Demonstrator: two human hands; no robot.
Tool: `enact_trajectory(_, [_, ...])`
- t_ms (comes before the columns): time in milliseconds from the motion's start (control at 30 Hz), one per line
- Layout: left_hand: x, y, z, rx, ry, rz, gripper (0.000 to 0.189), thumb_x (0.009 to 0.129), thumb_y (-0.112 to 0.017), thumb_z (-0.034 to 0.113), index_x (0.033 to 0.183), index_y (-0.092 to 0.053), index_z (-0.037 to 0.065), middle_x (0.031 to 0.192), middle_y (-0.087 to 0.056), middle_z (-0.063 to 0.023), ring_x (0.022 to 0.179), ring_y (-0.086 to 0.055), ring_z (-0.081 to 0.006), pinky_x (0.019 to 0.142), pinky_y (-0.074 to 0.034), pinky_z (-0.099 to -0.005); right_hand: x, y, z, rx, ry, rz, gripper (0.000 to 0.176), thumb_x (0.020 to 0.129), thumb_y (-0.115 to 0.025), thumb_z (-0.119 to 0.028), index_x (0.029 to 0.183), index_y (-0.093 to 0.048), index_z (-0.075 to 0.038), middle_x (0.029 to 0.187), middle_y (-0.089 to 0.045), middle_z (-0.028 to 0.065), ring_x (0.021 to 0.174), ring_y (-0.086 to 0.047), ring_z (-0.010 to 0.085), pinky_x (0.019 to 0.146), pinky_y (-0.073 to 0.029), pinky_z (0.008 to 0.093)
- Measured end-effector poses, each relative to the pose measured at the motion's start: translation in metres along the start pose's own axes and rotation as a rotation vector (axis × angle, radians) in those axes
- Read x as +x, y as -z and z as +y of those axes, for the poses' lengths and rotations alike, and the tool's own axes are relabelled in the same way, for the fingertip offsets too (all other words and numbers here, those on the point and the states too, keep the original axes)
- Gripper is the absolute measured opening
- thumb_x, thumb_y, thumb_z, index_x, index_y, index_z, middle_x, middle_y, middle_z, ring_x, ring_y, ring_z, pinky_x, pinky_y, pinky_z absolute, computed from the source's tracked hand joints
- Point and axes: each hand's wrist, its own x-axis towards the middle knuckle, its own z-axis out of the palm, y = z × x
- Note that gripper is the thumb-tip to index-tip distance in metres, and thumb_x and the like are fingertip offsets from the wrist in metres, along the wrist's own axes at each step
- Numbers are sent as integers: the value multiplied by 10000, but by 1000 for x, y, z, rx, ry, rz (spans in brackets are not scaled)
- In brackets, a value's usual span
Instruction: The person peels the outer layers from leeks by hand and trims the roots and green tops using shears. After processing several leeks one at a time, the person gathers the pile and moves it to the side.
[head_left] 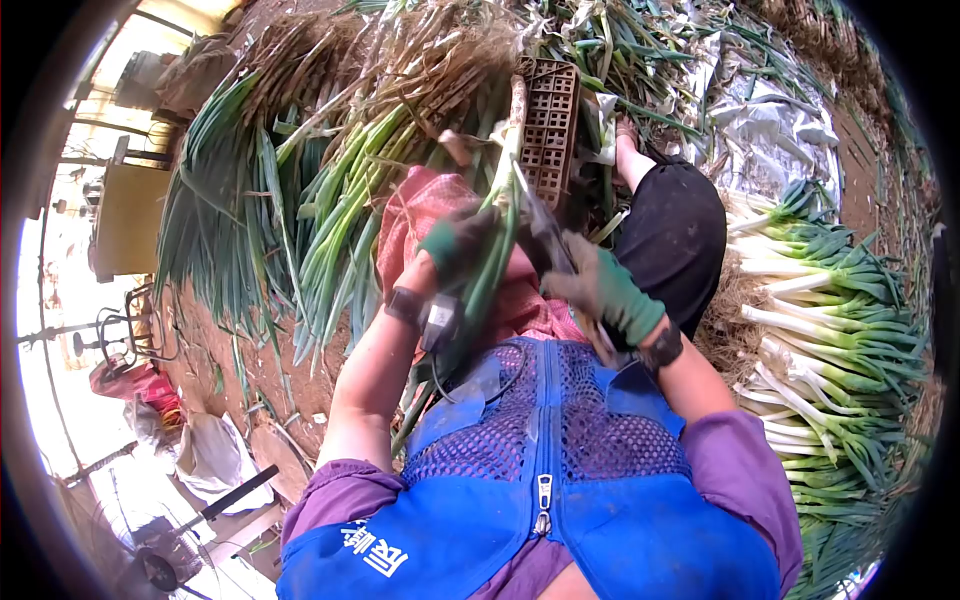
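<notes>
A long green onion [508, 165] runs upright in front of my body, its root end near the brown plastic crate [550, 130]. My left hand [458, 243], in a green glove, is closed around its green leaves. In my green-gloved right hand [605, 285] the fingers look bent and blurred beside a dark strip of leaf, and what they hold, if anything, is unclear. Pink cloth [425, 215] covers my lap beneath the onion.
Untrimmed green onions [330, 190] with dry roots are heaped at the upper left. Cleaned onions with white stalks [800, 320] lie in a row at the right. Crumpled white sheeting [775, 130] is at the upper right, a fan [155, 570] at the lower left.
</notes>
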Motion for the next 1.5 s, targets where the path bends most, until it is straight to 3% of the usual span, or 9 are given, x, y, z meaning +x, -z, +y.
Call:
enact_trajectory(133, [-1, -1, 3, -604, 298, 8, 238, 1000, -606, 216, 1154, -654, 41, 1015, -681, -48, 876, -664, -150, 771, -539, -268, 46, 13, -23, 333, -253, -15, 324, 819, -725, -251, 1005, -607, -14, 816, -632, 48, 704, -583, 125, 656, -492, 294])
enact_trajectory(567, [-1, -5, 0, -104, 229, 6, 255, 1006, -629, 300, 1119, -638, 72, 929, -677, -19, 806, -653, -114, 689, -530, -258, -59, 39, -96, 212, -302, -262, 534, 823, -716, -346, 1220, -574, -18, 861, -629, 157, 762, -605, 234, 719, -497, 376])
enact_trajectory(700, [4, 0, -15, -536, 373, 15, 163, 998, -615, 201, 1110, -624, 84, 988, -667, -26, 876, -643, -138, 744, -538, -295, -56, 33, -86, 66, -272, -268, 565, 820, -704, -296, 1286, -555, -14, 852, -625, 141, 729, -598, 215, 696, -494, 358])
enact_trajectory(800, [5, 14, -30, 771, -279, 11, 203, 949, -594, 63, 1150, -606, 88, 1037, -655, -35, 928, -636, -174, 810, -530, -311, -70, 33, -90, 23, -216, -271, 507, 818, -678, -216, 1278, -568, -33, 798, -600, 39, 693, -565, 133, 660, -478, 316])
enact_trajectory(1100, [29, 14, -68, 263, 50, -60, 412, 897, -588, 15, 1303, -536, 58, 1194, -618, -91, 1103, -576, -193, 969, -474, -308, -30, 20, -61, 83, -133, -155, 508, 798, -723, -317, 1170, -591, 4, 877, -647, 121, 761, -603, 202, 709, -501, 353])
enact_trajectory(1233, [10, 9, -59, 128, -272, 18, 290, 980, -526, 226, 1190, -578, 32, 1087, -657, -144, 994, -626, -247, 903, -493, -355, 37, 13, -31, 212, -83, -81, 381, 809, -712, -249, 1085, -604, -10, 821, -640, 36, 659, -577, 113, 603, -484, 278])
enact_trajectory(1333, [16, 17, -79, 570, -565, 92, 391, 1026, -489, 375, 1114, -629, 21, 988, -673, -107, 893, -628, -204, 835, -511, -356, 88, 21, -23, 251, -223, -119, 337, 802, -726, -255, 1021, -607, -29, 769, -627, 31, 629, -581, 114, 574, -474, 271])
enact_trajectory(1433, [-9, 13, -18, -111, 218, -154, 652, 828, -611, 106, 1431, -421, -55, 1405, -509, -218, 1352, -454, -366, 1162, -352, -388, 123, 24, -3, 280, -329, -86, 320, 793, -737, -267, 973, -604, -39, 726, -609, 23, 622, -587, 116, 564, -469, 271])
enact_trajectory(1500, [-13, 16, -18, -32, 154, -172, 656, 825, -622, 142, 1420, -429, -55, 1371, -525, -233, 1312, -480, -391, 1131, -379, -400, 130, 22, 9, 271, -275, -63, 374, 769, -737, -316, 953, -622, -12, 737, -630, 56, 657, -618, 155, 601, -493, 295])
